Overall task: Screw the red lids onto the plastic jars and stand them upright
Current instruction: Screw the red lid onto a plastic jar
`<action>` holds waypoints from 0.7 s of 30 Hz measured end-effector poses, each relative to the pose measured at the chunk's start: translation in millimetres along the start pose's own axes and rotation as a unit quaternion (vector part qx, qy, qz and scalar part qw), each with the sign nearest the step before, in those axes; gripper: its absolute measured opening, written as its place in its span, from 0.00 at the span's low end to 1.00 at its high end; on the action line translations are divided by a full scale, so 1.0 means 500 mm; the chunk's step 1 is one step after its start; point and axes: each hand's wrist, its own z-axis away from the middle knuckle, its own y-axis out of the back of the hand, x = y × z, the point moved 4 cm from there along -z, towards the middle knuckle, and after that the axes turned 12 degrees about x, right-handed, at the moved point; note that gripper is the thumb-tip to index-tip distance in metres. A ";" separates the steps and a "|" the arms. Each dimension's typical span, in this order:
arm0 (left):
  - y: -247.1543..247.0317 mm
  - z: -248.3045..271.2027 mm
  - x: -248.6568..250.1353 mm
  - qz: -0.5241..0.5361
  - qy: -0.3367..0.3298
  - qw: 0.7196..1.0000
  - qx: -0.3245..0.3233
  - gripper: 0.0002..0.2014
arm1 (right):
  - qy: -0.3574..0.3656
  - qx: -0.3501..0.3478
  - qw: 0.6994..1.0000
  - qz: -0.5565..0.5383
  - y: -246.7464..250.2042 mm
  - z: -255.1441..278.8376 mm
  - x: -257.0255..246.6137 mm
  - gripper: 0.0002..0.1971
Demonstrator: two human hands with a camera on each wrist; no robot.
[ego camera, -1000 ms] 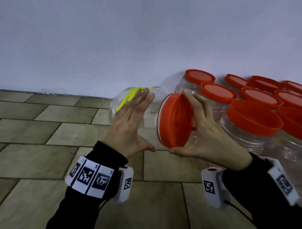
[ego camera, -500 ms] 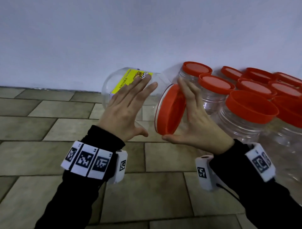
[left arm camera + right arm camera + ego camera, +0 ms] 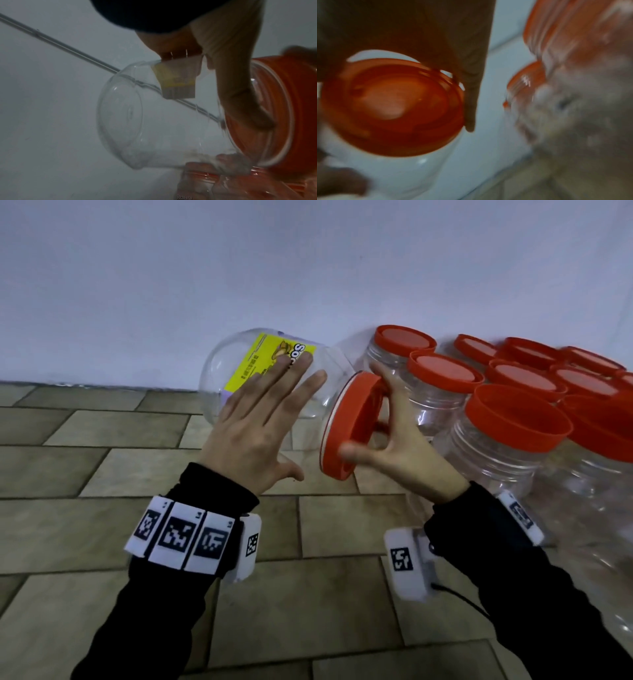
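Observation:
A clear plastic jar [image 3: 219, 378] with a yellow label [image 3: 267, 354] lies on its side in the air, bottom to the left. My left hand [image 3: 270, 419] holds it, fingers spread over the top and thumb underneath. A red lid [image 3: 352, 426] sits tilted at the jar's mouth. My right hand [image 3: 394, 440] grips the lid by its rim, thumb at the bottom edge. In the left wrist view the jar [image 3: 145, 128] meets the lid [image 3: 274, 121]. The right wrist view, blurred, shows the lid's top [image 3: 393, 108]. How far the lid is threaded on cannot be told.
Several upright clear jars with red lids [image 3: 507, 433] stand packed together at the right, along the pale wall [image 3: 308, 268]. Brown floor tiles [image 3: 102, 474] stretch out to the left and below my hands.
The jar has turned so more of its yellow label shows. The lid has swung more edge-on against the jar's mouth, and my right thumb has shifted along the rim.

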 end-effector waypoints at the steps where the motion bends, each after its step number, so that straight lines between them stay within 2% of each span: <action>1: 0.000 0.000 0.002 -0.011 -0.006 1.000 0.004 0.61 | -0.088 -0.007 0.993 -0.077 -0.008 0.002 0.007 0.47; 2: -0.002 0.001 0.003 -0.021 -0.011 1.000 0.005 0.61 | -0.173 -0.027 0.974 -0.144 -0.019 0.006 0.016 0.45; 3: -0.003 0.002 0.001 -0.026 -0.013 1.000 0.003 0.61 | -0.212 -0.044 0.962 -0.168 -0.023 0.008 0.022 0.44; 4: -0.005 0.003 -0.001 -0.023 -0.010 1.000 -0.001 0.61 | -0.214 -0.049 0.964 -0.149 -0.023 0.009 0.022 0.46; 5: -0.005 0.004 -0.004 -0.013 -0.003 1.000 -0.003 0.61 | -0.167 -0.043 0.981 -0.089 -0.017 0.011 0.020 0.49; 6: -0.005 0.005 -0.006 0.001 0.005 1.000 -0.003 0.61 | -0.086 -0.024 0.996 -0.019 -0.011 0.009 0.016 0.53; 8: -0.004 0.005 -0.006 0.021 0.013 1.000 -0.004 0.60 | 0.073 -0.001 0.993 0.091 -0.004 0.008 -0.004 0.59; 9: -0.004 0.004 -0.004 0.020 0.012 1.000 -0.003 0.60 | 0.121 0.002 0.985 0.121 -0.003 0.010 -0.012 0.60; 10: -0.003 0.003 -0.001 0.014 0.008 1.000 0.002 0.60 | 0.133 0.010 0.983 0.128 -0.003 0.009 -0.017 0.58; 12: -0.003 0.001 0.006 -0.005 -0.002 1.000 0.012 0.60 | 0.062 0.033 0.996 0.059 -0.003 0.003 -0.015 0.53; 13: -0.002 0.000 0.009 -0.017 -0.007 1.000 0.015 0.60 | -0.005 0.036 0.999 -0.005 -0.006 0.002 -0.010 0.49; 15: -0.001 0.000 0.012 -0.041 -0.012 0.999 0.017 0.60 | -0.154 -0.008 0.981 -0.122 -0.018 0.005 0.007 0.42; 17: -0.001 0.001 0.010 -0.045 -0.012 0.999 0.018 0.60 | -0.173 -0.041 0.979 -0.097 -0.016 0.006 0.006 0.47; 18: 0.001 0.001 0.006 -0.035 -0.008 0.999 0.022 0.60 | -0.117 -0.038 0.992 -0.027 -0.009 0.007 0.001 0.52; 19: 0.002 0.001 0.001 -0.020 -0.003 0.999 0.026 0.60 | -0.030 -0.019 0.998 0.047 -0.003 0.006 -0.005 0.57; 21: 0.006 0.000 -0.005 0.003 0.005 0.999 0.032 0.59 | 0.152 0.020 0.977 0.148 0.002 0.009 -0.028 0.59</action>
